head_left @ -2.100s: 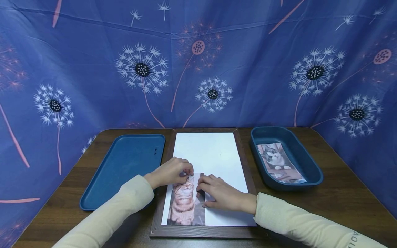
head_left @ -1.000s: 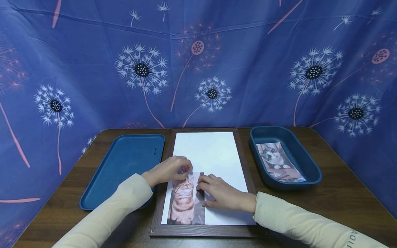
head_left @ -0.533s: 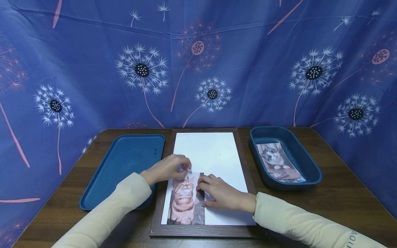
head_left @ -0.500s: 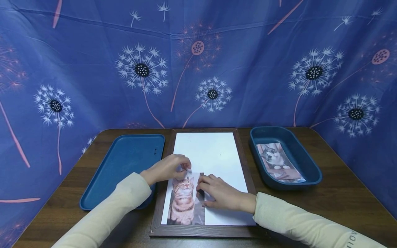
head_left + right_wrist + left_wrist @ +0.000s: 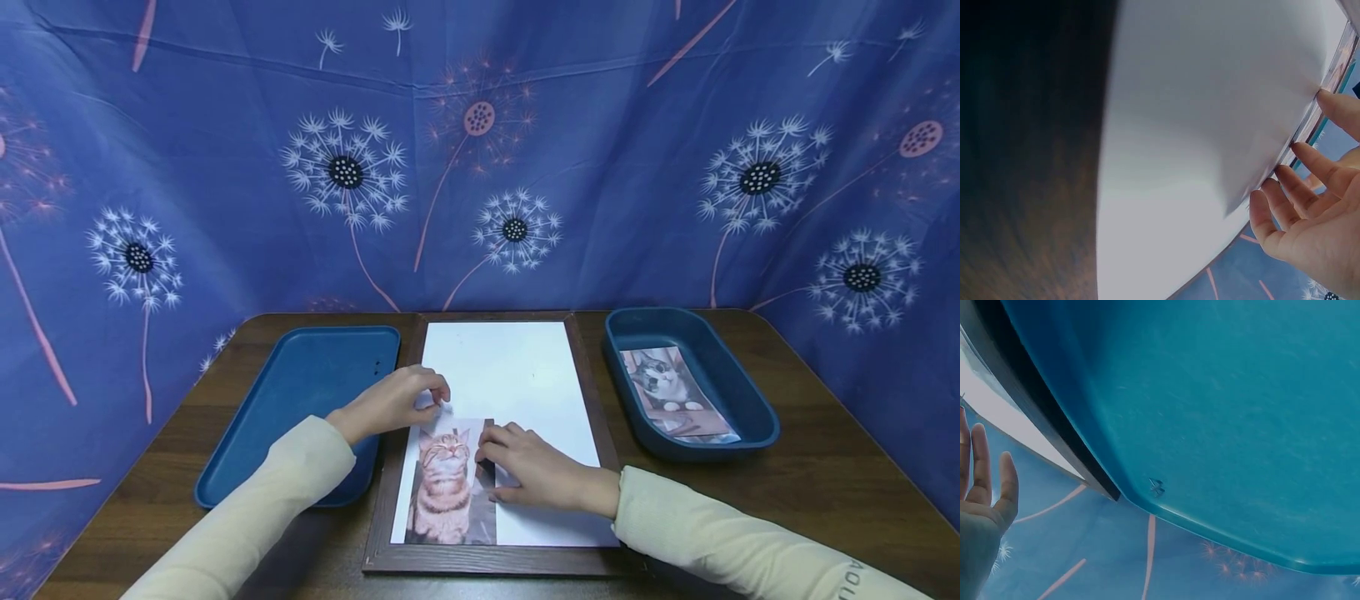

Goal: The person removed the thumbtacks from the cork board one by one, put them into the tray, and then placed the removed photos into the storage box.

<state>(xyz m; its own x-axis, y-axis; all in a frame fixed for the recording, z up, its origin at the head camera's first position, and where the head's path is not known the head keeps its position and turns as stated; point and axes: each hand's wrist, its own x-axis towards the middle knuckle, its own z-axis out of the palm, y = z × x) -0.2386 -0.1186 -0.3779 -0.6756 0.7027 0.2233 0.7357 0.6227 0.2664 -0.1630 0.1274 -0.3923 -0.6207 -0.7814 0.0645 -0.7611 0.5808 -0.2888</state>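
Note:
A photo of an orange cat (image 5: 442, 492) lies on the white sheet of a brown-framed board (image 5: 510, 367), at its lower left. Just above the photo's top edge is my left hand (image 5: 393, 402), its thumb and forefinger pinching a small whitish, see-through piece, perhaps a pin; its shape is too small to tell. The left wrist view catches only part of this left hand (image 5: 985, 487) at its edge. Fingertips of my right hand (image 5: 536, 467) rest on the photo's right side. In the right wrist view, the right hand's fingers (image 5: 1310, 194) are spread and gently bent against the board.
Left of the board is a shallow blue tray (image 5: 300, 417) with small pin-like bits (image 5: 1157, 487) near its far corner. A deeper blue bin (image 5: 738, 417) on the right holds a grey-and-white cat photo (image 5: 667, 387) atop another. A dandelion-print cloth (image 5: 585, 150) hangs behind.
My left hand has drawn up and left, off the photo's top edge, with the small whitish piece at its fingertips. The right hand and the photo have stayed in place.

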